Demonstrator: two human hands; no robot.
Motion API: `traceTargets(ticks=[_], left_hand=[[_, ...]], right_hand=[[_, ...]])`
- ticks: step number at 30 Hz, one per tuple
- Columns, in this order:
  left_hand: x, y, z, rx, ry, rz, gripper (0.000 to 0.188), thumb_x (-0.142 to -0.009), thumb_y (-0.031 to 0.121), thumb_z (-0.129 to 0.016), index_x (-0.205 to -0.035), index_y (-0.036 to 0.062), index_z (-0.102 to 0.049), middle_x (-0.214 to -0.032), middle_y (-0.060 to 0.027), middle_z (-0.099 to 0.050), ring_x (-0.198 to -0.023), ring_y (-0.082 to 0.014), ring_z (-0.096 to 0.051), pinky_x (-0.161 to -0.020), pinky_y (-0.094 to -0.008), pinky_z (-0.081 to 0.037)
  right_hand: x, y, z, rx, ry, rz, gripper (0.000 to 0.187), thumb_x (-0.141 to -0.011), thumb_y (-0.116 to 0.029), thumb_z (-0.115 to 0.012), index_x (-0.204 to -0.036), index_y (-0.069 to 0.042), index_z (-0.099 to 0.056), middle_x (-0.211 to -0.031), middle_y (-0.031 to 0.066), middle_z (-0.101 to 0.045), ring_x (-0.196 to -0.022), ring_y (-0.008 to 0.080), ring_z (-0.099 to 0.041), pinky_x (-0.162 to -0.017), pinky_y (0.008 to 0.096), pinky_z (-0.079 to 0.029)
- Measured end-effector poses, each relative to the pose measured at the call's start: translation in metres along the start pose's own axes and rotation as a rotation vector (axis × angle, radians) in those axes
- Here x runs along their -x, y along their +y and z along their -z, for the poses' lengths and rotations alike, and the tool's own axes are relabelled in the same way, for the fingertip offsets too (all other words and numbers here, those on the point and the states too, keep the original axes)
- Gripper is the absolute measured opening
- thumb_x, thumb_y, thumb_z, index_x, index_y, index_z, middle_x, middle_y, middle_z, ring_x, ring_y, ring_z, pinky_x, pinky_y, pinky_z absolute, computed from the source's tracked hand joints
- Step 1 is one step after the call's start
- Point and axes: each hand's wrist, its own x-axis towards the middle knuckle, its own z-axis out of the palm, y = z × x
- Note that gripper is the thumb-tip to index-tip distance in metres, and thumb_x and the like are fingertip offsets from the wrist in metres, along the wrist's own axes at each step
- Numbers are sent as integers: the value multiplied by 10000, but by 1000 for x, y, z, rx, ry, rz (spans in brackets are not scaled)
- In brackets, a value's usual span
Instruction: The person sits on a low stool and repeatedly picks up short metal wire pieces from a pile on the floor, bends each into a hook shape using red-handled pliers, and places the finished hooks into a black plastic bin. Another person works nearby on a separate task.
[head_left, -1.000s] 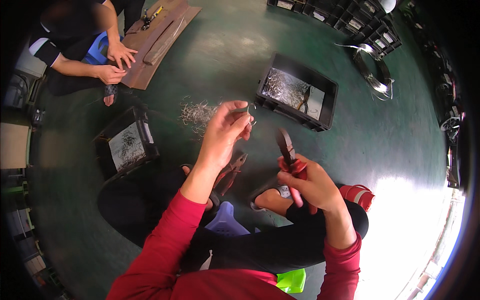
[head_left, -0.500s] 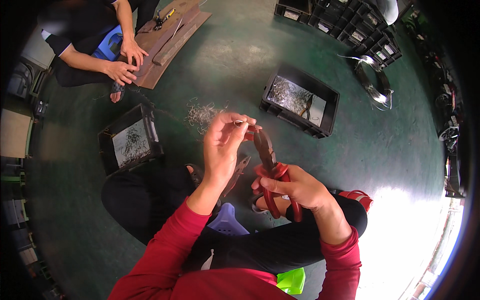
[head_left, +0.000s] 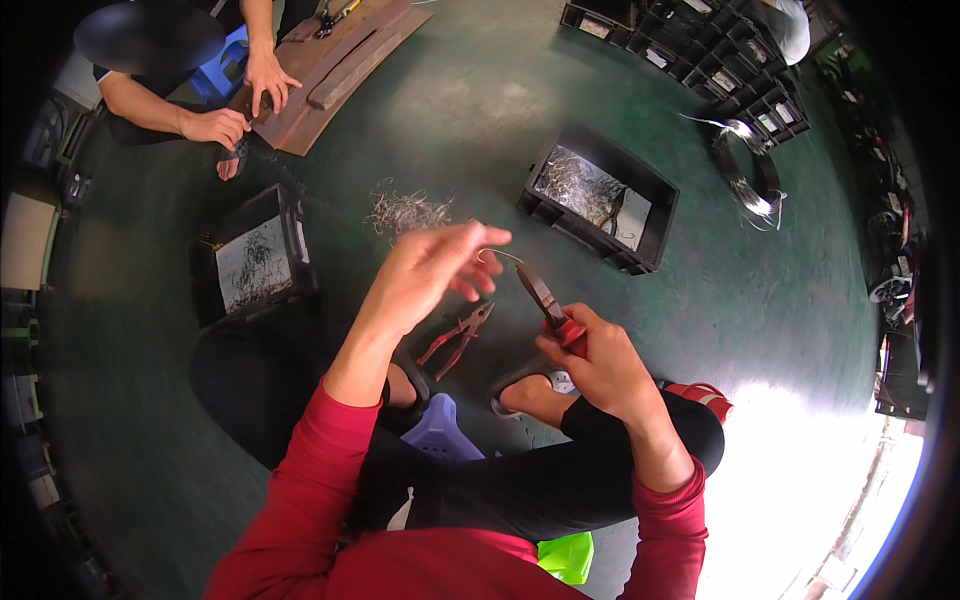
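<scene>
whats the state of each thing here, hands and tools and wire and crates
Right hand: closed around red-handled pliers
Left hand: fingers partly spread; grip on wire unclear
Bent wire: curved, one end at the pliers' tip
Spare pliers: lying on floor, handles apart
Wire pile: loose, tangled
Right crate: open-topped, holding wire pieces
Left crate: open-topped, holding dark wire pieces
Wire coil: wound, on floor

Green floor bears pliers, crates, seemingly wire hooks.
</scene>
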Motion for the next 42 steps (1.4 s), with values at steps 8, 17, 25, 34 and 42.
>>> traceTargets(ticks=[8,17,25,34,42], left_hand=[[12,-1,-16,-197,43,-8,194,-962,87,-576,-1112,5,-669,-779,-48,-671,-618,-85,-616,-566,-210,-476],[16,-12,-24,-498,109,-400,195,-966,43,-541,-1112,26,-669,-620,-29,-595,-520,-57,-559,-466,-219,-432],[28,-9,-27,-320,41,-171,239,-981,58,-476,-1117,30,-671,-526,10,-501,-441,-31,-447,-416,-211,-342],[32,-19,-33,-295,100,-137,232,-992,58,-471,-1100,-8,-664,-530,17,-478,-454,-20,-422,-420,-208,-319],[33,-16,-35,-293,125,-102,244,-1005,106,-473,-1116,-3,-661,-529,22,-468,-453,-18,-412,-410,-205,-316]], right_hand=[[-1,4,-3,-10,-3,11,290,-882,-207,-698,-1047,11,-602,-851,147,-676,-806,232,-663,-757,346,-503],[1,-8,7,-87,-136,-107,310,-879,-207,-692,-1059,25,-595,-862,190,-685,-830,324,-685,-747,362,-511],[0,5,-5,26,-4,73,226,-853,-105,-693,-1005,21,-582,-859,185,-681,-817,322,-677,-721,365,-512],[-1,19,-20,153,174,137,195,-832,-42,-698,-953,-1,-550,-791,182,-644,-723,361,-645,-638,390,-487],[-5,27,-30,341,339,201,260,-829,-88,-719,-991,-27,-525,-849,184,-635,-771,415,-630,-634,436,-485]])
